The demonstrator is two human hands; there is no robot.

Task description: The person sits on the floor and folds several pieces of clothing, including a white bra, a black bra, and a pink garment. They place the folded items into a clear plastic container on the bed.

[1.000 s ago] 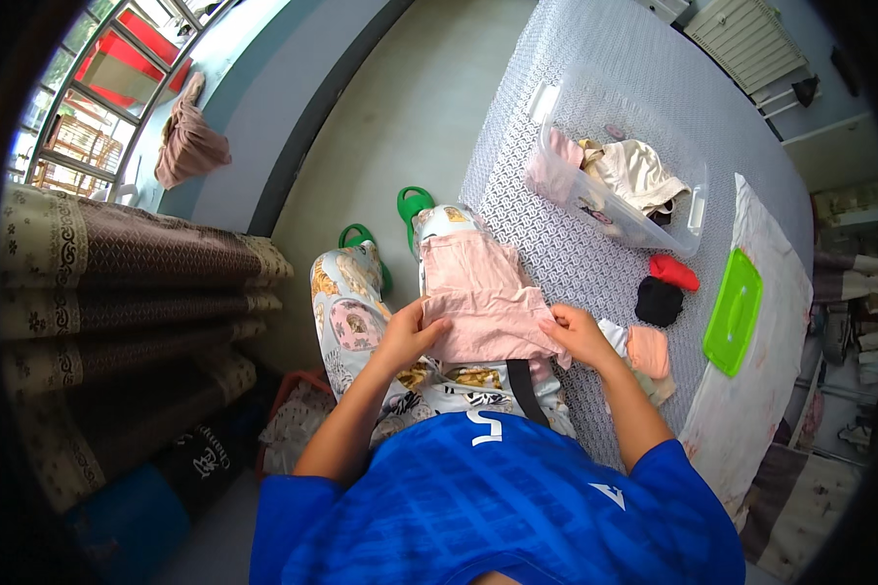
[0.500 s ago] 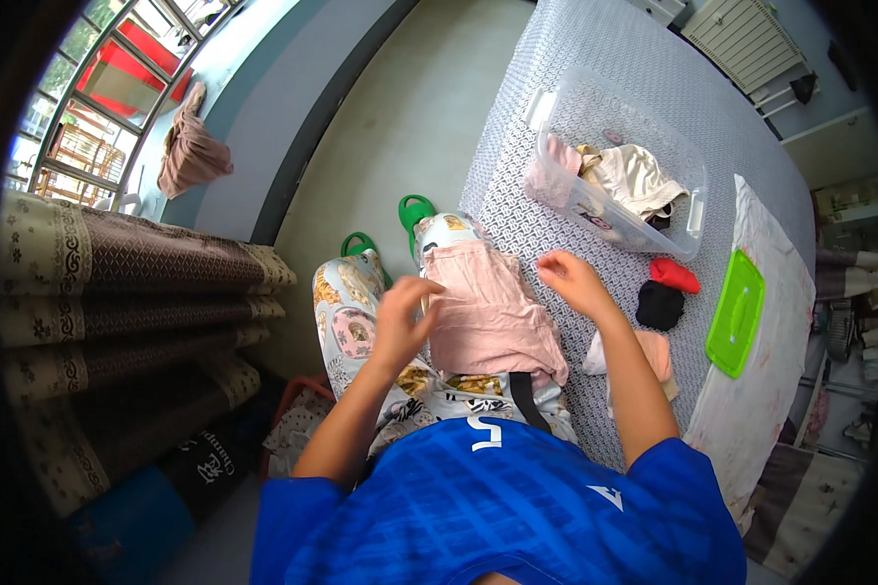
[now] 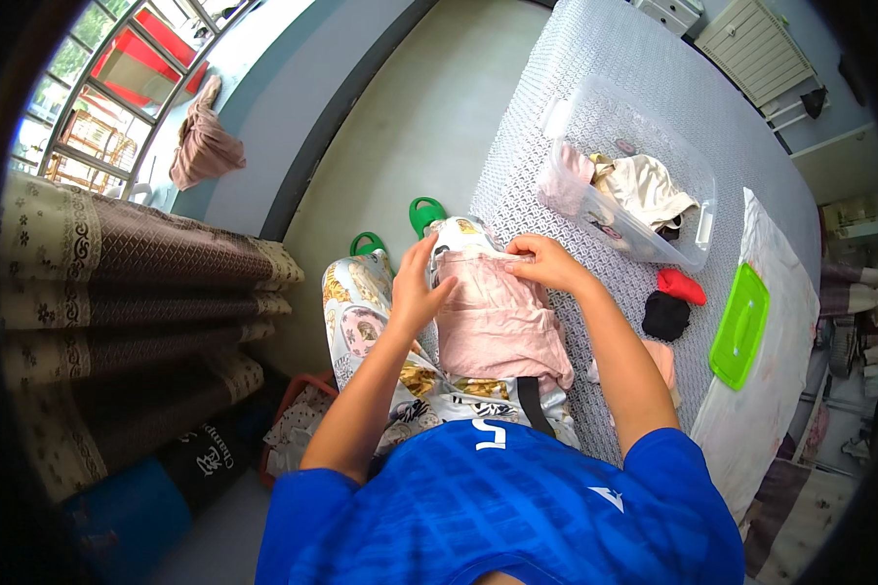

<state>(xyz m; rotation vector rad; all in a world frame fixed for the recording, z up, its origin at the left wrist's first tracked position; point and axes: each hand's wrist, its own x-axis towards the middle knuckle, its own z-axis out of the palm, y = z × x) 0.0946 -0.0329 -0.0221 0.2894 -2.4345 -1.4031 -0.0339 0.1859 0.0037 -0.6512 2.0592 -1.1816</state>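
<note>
Head view: left hand (image 3: pixel 419 286) spread loosely, can't tell if right hand (image 3: pixel 548 264) grips the pink cloth (image 3: pixel 498 327). Keep its far edge flat.

Pink cloth (image 3: pixel 500 327) partly behind right hand (image 3: pixel 548 263), window (image 3: pixel 107 102) cropped

Left grip (image 3: pixel 417 293) and right grip (image 3: pixel 548 265) near each other, loosely curved.

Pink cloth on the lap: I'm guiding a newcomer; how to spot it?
Find the patterned trousers beyond the blue shirt. On them lies the pink cloth, left hand and right hand at its far end; similar pink fabric sits in the clear box.
</note>
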